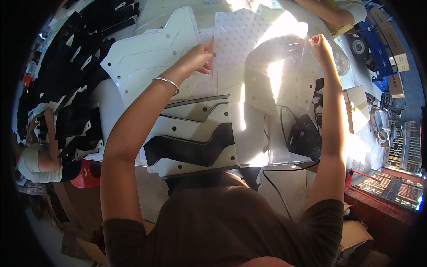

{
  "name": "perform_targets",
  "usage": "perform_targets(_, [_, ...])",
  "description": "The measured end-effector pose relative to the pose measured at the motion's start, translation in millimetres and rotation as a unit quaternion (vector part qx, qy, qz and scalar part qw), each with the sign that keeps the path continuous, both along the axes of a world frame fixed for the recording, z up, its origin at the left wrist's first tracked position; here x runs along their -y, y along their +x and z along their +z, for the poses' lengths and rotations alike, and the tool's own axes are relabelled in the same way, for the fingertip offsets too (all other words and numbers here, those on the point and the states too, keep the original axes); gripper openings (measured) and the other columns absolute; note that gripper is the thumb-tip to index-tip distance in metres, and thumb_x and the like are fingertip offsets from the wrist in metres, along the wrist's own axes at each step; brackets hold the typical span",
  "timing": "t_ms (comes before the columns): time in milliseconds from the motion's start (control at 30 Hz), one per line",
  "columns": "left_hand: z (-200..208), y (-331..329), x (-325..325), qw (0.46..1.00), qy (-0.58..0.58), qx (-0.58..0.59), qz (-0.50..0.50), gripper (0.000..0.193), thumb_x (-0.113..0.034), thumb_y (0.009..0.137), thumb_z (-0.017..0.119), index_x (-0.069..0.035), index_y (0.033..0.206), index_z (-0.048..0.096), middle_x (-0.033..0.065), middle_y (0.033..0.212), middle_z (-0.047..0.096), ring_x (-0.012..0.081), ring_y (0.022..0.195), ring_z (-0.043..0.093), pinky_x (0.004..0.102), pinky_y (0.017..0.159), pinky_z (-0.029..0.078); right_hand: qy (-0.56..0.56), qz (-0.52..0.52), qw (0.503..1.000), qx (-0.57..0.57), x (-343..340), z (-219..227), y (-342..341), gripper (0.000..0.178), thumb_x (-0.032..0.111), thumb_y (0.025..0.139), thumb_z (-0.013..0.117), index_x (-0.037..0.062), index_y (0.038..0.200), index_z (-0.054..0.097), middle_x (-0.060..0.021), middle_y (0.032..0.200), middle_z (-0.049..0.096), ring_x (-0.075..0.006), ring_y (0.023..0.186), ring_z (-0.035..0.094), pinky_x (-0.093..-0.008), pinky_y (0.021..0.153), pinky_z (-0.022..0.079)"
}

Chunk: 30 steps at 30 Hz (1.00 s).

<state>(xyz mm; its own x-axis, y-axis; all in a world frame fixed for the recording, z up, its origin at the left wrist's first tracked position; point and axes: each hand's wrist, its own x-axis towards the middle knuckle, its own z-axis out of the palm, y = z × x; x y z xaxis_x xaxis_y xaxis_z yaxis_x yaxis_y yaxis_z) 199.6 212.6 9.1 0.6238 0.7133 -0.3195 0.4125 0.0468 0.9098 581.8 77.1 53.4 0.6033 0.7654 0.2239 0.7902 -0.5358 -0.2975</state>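
My left hand (200,60), with a bangle on its wrist, has its fingers curled at the left edge of a white backing sheet (233,44) printed with small pink marks. Whatever those fingers hold is hidden. Farther right, my right hand (321,46) is raised and pinched closed near the sheet's right corner; what it grips is too small to make out. A white shaped template (151,55) with dark holes lies left of the sheet. Close to me, a black contoured strip (191,144) rests on another white holed template (167,129).
A black boxy device (304,138) with a cable sits on the table's right side. Black cut pieces (80,80) pile up at the left, where a person (40,155) works. Another person's arm (329,13) reaches in at the far right. Strong sunlight glares across the sheet.
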Motion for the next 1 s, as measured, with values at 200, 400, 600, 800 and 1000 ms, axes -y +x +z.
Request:
perform_targets(200, [-14, 3, -8, 0.999, -0.031, -0.006, -0.031, 0.027, -0.015, 0.089, 0.053, 0.004, 0.109, 0.053, 0.0120, 0.096, 0.060, 0.0172, 0.073, 0.063, 0.0292, 0.059, 0.055, -0.026, 0.020, 0.950, -0.310, 32, -9, 2, 0.032, 0.035, 0.089, 0.055, 0.0075, 0.104, 0.062, -0.0057, 0.097, 0.065, -0.0153, 0.091, 0.059, -0.0301, 0.080, 0.044])
perform_targets(400, [-20, 12, -10, 0.997, 0.076, 0.002, -0.024, 0.016, -0.014, 0.086, 0.060, 0.002, 0.090, 0.061, 0.0066, 0.075, 0.063, 0.0123, 0.061, 0.062, 0.0262, 0.055, 0.054, -0.009, 0.078, 0.949, -0.306, 28, -15, -4, 0.023, 0.029, 0.084, 0.064, 0.0069, 0.090, 0.062, 0.0002, 0.077, 0.060, -0.0103, 0.069, 0.054, -0.0243, 0.067, 0.044])
perform_targets(600, [-21, 1, -9, 0.991, 0.130, 0.016, -0.025, 0.013, -0.012, 0.085, 0.062, 0.001, 0.084, 0.061, 0.0055, 0.068, 0.063, 0.0110, 0.058, 0.063, 0.0252, 0.054, 0.054, 0.080, 0.121, 0.943, -0.298, 27, -8, -20, 0.020, 0.025, 0.084, 0.066, 0.0051, 0.085, 0.061, 0.0015, 0.070, 0.056, -0.0082, 0.064, 0.051, -0.0220, 0.062, 0.043])
perform_targets(800, [-14, 5, -11, 0.995, 0.088, -0.001, -0.045, 0.013, -0.014, 0.085, 0.061, 0.000, 0.083, 0.060, 0.0059, 0.067, 0.063, 0.0135, 0.058, 0.065, 0.0246, 0.050, 0.051, 0.168, 0.069, 0.979, -0.096, 18, -7, -29, 0.021, 0.027, 0.087, 0.063, 0.0063, 0.091, 0.061, -0.0016, 0.080, 0.062, -0.0124, 0.066, 0.056, -0.0271, 0.063, 0.046])
perform_targets(1000, [-10, -4, -14, 0.987, 0.052, -0.082, -0.125, 0.016, -0.021, 0.087, 0.057, -0.005, 0.091, 0.059, 0.0028, 0.078, 0.063, 0.0099, 0.063, 0.061, 0.0240, 0.054, 0.042, 0.050, 0.385, 0.920, -0.051, -12, -10, -158, 0.013, 0.018, 0.087, 0.061, 0.0066, 0.093, 0.062, -0.0023, 0.087, 0.063, -0.0143, 0.073, 0.055, -0.0285, 0.072, 0.047])
